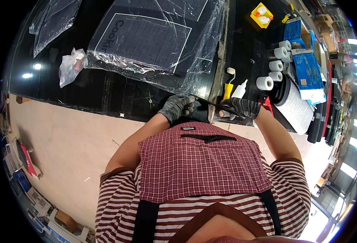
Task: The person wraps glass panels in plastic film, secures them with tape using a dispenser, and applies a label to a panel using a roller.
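Both hands wear grey knitted gloves and are at the table's near edge, just ahead of the checked apron. My left hand (177,107) has its fingers curled closed beside the loose end of the plastic wrapping; what they grip, if anything, is hidden. To its right, my right hand (241,108) is closed around a thin, dark, strip-like object (211,104), which slants toward the left hand. Ahead lies a stack of dark grey woven mats (146,42) with pale border lines, under clear plastic film. A crumpled clear bag (72,67) touches its left corner.
Beyond the right hand are a white squeeze bottle (239,89), a yellow-handled roller (228,90) and several white paper rolls (264,83). Blue boxes (307,71) and a rolled grey mat (295,107) line the right side. A yellow tray (261,15) holds small bottles farther back.
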A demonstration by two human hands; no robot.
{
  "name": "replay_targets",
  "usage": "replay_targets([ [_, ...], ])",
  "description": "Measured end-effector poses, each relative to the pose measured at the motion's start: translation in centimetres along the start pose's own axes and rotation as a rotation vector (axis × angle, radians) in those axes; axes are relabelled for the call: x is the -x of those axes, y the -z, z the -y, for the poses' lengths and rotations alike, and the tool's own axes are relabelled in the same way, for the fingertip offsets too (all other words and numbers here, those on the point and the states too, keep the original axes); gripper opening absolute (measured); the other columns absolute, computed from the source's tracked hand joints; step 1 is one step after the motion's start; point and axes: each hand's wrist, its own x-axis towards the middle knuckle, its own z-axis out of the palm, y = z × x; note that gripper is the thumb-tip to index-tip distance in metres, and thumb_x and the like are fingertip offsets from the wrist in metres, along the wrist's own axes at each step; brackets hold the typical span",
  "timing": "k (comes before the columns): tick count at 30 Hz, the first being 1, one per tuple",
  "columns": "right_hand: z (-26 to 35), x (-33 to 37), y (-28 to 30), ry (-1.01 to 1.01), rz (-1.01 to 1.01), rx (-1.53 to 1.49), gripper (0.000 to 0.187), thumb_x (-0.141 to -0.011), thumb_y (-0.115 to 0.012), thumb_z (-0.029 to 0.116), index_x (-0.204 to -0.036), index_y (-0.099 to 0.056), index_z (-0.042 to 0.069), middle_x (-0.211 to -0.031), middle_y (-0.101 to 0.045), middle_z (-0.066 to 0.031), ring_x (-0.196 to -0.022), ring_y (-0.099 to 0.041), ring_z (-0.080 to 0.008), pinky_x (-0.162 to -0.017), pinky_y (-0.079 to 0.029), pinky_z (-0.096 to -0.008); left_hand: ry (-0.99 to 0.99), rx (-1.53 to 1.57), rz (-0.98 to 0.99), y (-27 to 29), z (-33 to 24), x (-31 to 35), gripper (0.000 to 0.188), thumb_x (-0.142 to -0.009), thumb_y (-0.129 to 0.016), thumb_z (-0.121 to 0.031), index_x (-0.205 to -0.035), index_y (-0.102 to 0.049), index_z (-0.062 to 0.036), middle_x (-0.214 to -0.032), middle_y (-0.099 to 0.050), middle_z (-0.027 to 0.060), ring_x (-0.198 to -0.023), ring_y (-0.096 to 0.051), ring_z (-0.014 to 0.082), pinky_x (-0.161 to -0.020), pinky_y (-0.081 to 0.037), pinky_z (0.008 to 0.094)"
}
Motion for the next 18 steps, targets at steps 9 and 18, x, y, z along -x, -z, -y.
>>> replay_targets([
  [9,0.3,-1.2,0.1,-0.24,-0.081,-0.263,0.023,-0.093,-0.044,0.023,-0.096,-0.059,0.007,-0.067,-0.053,-0.0006,-0.049,-0.045,-0.0078,-0.041,-0.035,-0.022,-0.044,0.073,0.0,0.2,0.6,0.2,0.014,-0.084,-0.063,-0.015,-0.087,-0.061,-0.0015,-0.07,-0.058,0.0046,-0.058,-0.055,0.0126,-0.05,-0.045,0.0226],
  [18,1.6,-0.7,-0.8,-0.14,0.061,-0.408,0.023,-0.094,-0.044,0.026,-0.096,-0.06,0.009,-0.075,-0.058,-0.001,-0.061,-0.053,-0.0066,-0.044,-0.038,-0.0208,-0.064,-0.006,0.065,-0.3,-0.2,0.5,0.015,-0.084,-0.062,-0.016,-0.085,-0.06,-0.0004,-0.068,-0.057,0.0045,-0.056,-0.054,0.0116,-0.047,-0.044,0.0212],
])
